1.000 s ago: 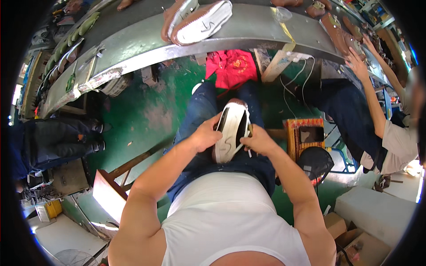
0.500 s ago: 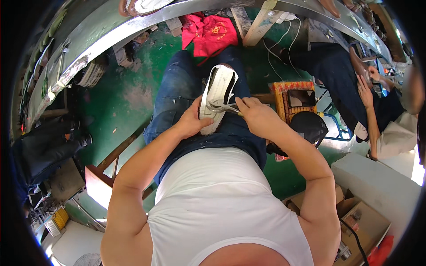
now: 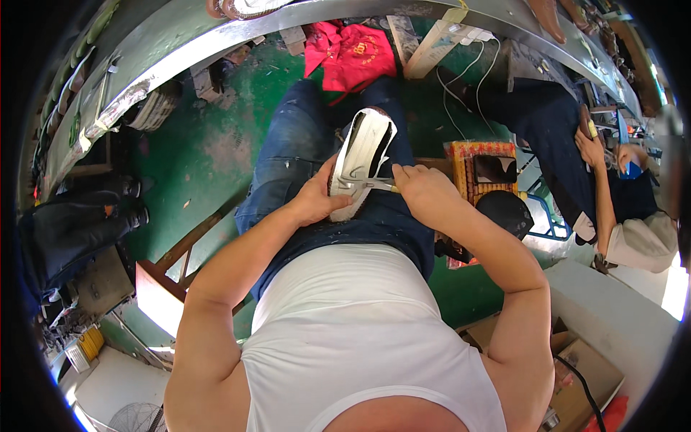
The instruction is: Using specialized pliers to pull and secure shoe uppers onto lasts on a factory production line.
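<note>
A shoe upper (image 3: 363,150) with a whitish inner face and a long dark gap down its right side rests on my lap, its far end on my jeans (image 3: 284,155). My left hand (image 3: 317,197) is wrapped round its near left side, the thumb pressing on the pale surface. In my right hand (image 3: 427,191) is a pair of metal pincers (image 3: 376,184) with a yellowish handle end. Their curved jaws lie on the near part of the shoe; whether they grip its edge I cannot tell. My right fingers are closed round the handles.
A metal-edged bench (image 3: 288,25) curves across the far side. Beneath it lies a red cloth (image 3: 351,54). To my right, a beaded seat (image 3: 468,162) carries a phone (image 3: 495,170) and a black cap (image 3: 505,213). A co-worker's arm (image 3: 604,194) shows far right. A wooden stool (image 3: 160,291) stands left.
The pincers have shifted slightly nearer and now lie flatter across the shoe, which has tilted a little rightward. The co-worker's hands have moved apart from the brown shoe's side.
</note>
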Motion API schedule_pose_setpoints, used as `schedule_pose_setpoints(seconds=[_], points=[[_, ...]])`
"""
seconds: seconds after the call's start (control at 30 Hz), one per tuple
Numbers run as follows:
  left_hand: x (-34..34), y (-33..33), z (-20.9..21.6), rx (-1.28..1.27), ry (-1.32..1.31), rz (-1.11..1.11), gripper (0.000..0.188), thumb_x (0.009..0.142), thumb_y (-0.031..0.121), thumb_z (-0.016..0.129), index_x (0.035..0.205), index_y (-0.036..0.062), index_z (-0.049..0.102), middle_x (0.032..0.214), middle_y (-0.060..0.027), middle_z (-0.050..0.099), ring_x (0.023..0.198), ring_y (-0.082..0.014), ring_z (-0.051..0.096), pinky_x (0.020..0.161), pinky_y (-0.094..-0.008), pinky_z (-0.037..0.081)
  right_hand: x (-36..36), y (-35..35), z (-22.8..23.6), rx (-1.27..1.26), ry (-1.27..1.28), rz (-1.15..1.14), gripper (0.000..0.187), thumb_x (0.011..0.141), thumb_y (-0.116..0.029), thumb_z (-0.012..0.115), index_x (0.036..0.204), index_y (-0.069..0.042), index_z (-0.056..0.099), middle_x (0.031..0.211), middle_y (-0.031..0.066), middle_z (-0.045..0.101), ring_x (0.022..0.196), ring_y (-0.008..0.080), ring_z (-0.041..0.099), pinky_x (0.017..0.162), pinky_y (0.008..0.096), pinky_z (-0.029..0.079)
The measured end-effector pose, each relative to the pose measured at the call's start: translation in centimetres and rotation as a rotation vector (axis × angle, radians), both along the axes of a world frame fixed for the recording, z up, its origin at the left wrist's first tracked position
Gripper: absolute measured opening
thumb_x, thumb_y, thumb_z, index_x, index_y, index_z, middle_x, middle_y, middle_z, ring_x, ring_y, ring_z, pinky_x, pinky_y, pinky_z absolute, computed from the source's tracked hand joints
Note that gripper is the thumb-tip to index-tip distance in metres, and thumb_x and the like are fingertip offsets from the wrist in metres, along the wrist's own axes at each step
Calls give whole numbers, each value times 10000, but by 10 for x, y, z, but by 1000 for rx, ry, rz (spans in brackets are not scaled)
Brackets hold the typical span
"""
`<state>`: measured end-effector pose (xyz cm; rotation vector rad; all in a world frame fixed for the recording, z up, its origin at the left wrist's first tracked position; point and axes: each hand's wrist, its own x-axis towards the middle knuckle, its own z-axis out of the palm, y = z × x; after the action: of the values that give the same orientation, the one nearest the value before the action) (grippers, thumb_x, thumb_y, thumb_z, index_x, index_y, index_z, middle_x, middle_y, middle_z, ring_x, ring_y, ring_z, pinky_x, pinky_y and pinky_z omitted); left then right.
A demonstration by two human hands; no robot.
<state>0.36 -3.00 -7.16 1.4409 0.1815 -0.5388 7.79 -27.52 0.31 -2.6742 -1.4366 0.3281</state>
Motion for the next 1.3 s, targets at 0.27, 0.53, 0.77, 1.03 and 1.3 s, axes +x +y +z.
schedule_pose_setpoints(seconds=[0.27, 0.53, 0.77, 1.03, 1.3], points=[[0, 3, -20, 117, -86, -44, 1034, 758, -95, 720, 1563, 70, 93, 1465, -90, 414, 1369, -191, 378, 1143, -327, 290, 10, -8, -4, -26, 219, -102, 221, 800, -51, 581, 1009, 19, 591, 910, 138, 660, 882, 291, 652, 740, 393, 531], [1, 2, -13, -103, -19, -16, 991, 771, -135, 676, 1558, 89, 116, 1458, -78, 415, 1364, -179, 381, 1141, -335, 300, 21, 6, 5, -53, 63, 55, 146, 822, -119, 614, 932, -24, 617, 876, 126, 649, 869, 302, 650, 740, 415, 520], [5, 3, -19, -94, 44, -7, 953, 780, -113, 685, 1538, 74, 138, 1428, -78, 437, 1343, -175, 405, 1131, -348, 330, 13, 24, -16, 41, 486, -94, 227, 900, -163, 615, 1079, -24, 613, 932, 178, 660, 912, 388, 624, 792, 468, 500], [7, -1, -5, 123, -86, -80, 1007, 775, -78, 707, 1550, 46, 75, 1474, -120, 382, 1373, -208, 366, 1152, -338, 288, 5, 4, 18, 4, 600, -196, 477, 865, -49, 618, 1293, 113, 482, 1216, 271, 559, 1159, 408, 544, 1007, 429, 438], [5, -4, -8, 188, -158, -98, 1053, 775, -53, 710, 1555, 32, 8, 1520, -147, 326, 1401, -227, 337, 1162, -331, 259, 9, 6, 5, 70, 321, -159, 413, 830, -14, 600, 1209, 118, 502, 1079, 267, 586, 1031, 428, 576, 906, 449, 483]])
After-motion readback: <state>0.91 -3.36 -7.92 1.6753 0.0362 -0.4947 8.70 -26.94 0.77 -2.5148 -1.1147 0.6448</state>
